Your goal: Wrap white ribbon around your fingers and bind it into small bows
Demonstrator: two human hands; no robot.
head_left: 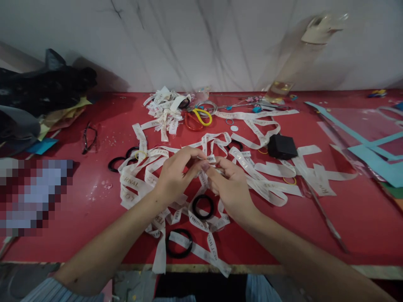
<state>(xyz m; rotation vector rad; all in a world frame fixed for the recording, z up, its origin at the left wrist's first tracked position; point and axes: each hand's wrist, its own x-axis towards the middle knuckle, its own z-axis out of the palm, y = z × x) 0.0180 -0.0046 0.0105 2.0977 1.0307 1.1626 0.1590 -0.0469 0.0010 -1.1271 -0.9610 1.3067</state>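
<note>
Your left hand (172, 173) and right hand (235, 188) meeting at centre, fingertips of both pinching a printed white ribbon (210, 159) between them, loose ribbon lengths (242, 162) spread around below, a black ring (212, 207) just nearer, a yellow loop (210, 119) farther off, a black block (281, 147) right, on the red table (97, 226).

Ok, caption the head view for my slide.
Both hands pinch a printed white ribbon over a red table strewn with other ribbons and black rings.
</note>
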